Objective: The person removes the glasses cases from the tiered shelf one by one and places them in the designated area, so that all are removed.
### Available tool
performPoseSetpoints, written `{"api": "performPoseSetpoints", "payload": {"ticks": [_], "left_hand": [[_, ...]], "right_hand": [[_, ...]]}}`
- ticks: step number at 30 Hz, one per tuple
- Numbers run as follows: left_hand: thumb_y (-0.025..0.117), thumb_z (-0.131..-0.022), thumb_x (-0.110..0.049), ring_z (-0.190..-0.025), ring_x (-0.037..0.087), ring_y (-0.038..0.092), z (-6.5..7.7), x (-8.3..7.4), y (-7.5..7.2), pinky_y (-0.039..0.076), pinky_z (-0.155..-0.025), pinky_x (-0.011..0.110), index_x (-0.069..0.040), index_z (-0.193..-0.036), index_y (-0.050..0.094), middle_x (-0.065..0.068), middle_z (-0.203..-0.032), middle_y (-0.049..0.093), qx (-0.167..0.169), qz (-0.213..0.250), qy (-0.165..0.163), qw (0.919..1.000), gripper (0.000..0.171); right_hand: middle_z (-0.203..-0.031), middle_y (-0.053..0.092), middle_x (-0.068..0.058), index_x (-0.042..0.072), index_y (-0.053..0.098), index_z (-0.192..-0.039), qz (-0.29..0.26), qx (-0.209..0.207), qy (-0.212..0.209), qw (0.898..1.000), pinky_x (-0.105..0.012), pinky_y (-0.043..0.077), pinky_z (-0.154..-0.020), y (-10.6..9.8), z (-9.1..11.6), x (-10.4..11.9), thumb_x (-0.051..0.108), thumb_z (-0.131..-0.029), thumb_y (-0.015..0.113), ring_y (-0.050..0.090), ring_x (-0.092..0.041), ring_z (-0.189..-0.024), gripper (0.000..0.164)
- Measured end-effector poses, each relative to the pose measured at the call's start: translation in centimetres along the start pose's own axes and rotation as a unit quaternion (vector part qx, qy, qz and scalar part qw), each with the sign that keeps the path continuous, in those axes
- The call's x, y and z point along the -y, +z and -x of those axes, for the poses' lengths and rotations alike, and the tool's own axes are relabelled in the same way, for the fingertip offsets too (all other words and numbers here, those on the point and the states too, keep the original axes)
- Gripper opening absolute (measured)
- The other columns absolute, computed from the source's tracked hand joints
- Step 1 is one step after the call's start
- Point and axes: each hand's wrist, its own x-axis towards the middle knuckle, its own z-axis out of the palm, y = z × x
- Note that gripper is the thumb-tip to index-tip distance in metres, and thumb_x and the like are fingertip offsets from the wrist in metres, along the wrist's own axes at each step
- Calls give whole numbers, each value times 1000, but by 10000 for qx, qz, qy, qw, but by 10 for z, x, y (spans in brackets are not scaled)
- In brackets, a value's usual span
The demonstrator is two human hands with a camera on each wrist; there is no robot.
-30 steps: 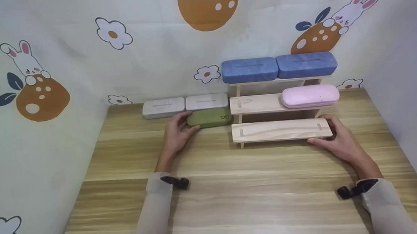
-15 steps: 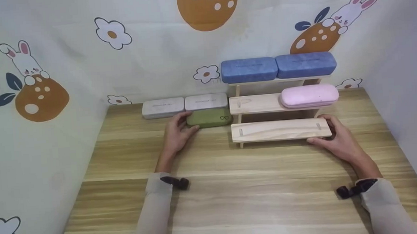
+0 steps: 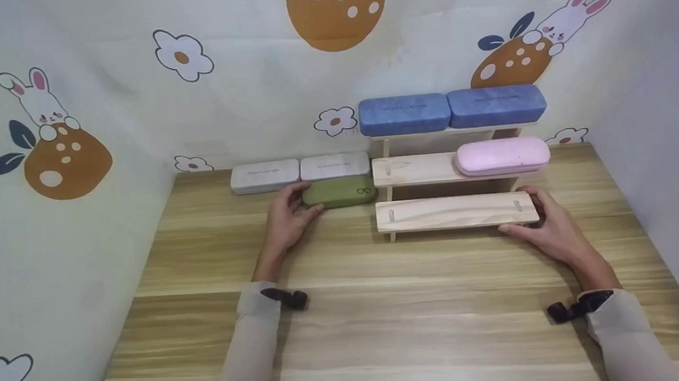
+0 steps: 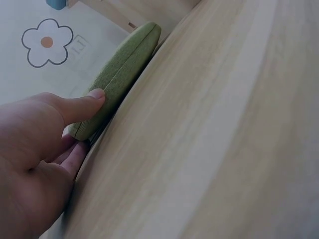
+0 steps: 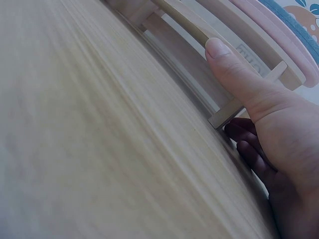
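Note:
At the left end of a green glasses case (image 3: pixel 333 192), my left hand (image 3: pixel 286 221) holds on, thumb at its near side and fingers at the far side. The case lies flat on the table, its right end close to a three-tier wooden display rack (image 3: pixel 448 213). In the left wrist view the thumb presses on the side seam of the green case (image 4: pixel 122 77), with fingertips low by the table. My right hand (image 3: pixel 558 235) grips the right end of the rack's lowest shelf. The right wrist view has the thumb on the shelf's front edge and fingers curled behind the leg (image 5: pixel 227 113).
Two pale grey cases (image 3: pixel 265 176) stand in a row behind the green one. A pink case (image 3: pixel 501 155) sits at the right of the middle shelf, and two blue cases (image 3: pixel 404 114) fill the top shelf. Patterned walls (image 3: pixel 249 101) enclose the wooden table (image 3: pixel 384 319).

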Motion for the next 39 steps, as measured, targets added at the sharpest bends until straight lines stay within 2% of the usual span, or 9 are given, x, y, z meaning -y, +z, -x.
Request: {"api": "performPoseSetpoints", "payload": {"ticks": [9,13,16,21,24,28,31,39], "left_hand": [[85,-91,-2,-148,30,56,0,-1,1,47,-127,32,-1,-144,60,17,-150,60,-26,-18,31,10000,58],[87,-91,-7,-146,29,58,1,-3,0,48,-127,33,-1,-142,62,16,-147,61,-89,-61,50,9999,57],[87,-93,-15,-140,30,62,1,-9,-1,50,-125,37,1,-138,64,17,-142,64,-286,-203,161,9993,53],[83,-98,-32,-129,31,68,0,-31,1,55,-118,42,-4,-134,69,14,-134,71,-765,-698,468,9935,48],[81,-100,-33,-129,29,69,-1,-50,8,56,-117,42,-6,-133,70,11,-133,74,-838,-687,781,9910,44],[79,-101,-30,-128,22,69,2,-76,23,56,-117,36,-6,-131,72,8,-131,76,-724,-586,1236,9880,39],[78,-102,-28,-128,18,69,4,-90,35,55,-117,30,-6,-131,72,6,-131,76,-525,-593,1451,9862,37],[78,-102,-21,-127,17,70,6,-107,61,55,-117,24,-4,-128,74,7,-129,77,-136,-412,1676,9849,32]], "right_hand": [[-131,69,-17,4,50,-150,-4,-48,-15,10000,1,34,-99,2,0,-2,14,-84,95,56,9,-108,81],[-131,70,-14,7,50,-151,47,5,31,10000,1,35,-99,2,0,-1,18,-83,96,57,8,-108,82],[-132,71,-13,9,51,-151,63,39,48,10000,0,34,-100,1,0,0,21,-82,97,57,8,-109,83],[-134,70,-14,10,50,-151,61,50,80,9999,1,33,-101,0,-1,-1,23,-83,97,56,9,-111,84],[-134,70,-14,9,50,-151,40,30,75,10000,1,33,-100,0,-1,-2,21,-83,97,56,9,-111,84],[-133,70,-14,8,50,-151,-31,18,37,10000,1,33,-100,0,0,-2,19,-82,97,57,8,-111,84],[-134,69,-14,8,50,-151,-29,46,93,9999,1,33,-101,0,0,0,22,-83,97,56,7,-111,84],[-139,68,-16,10,49,-152,22,134,241,9996,-2,34,-103,-1,1,4,30,-85,95,56,7,-114,84]]}}
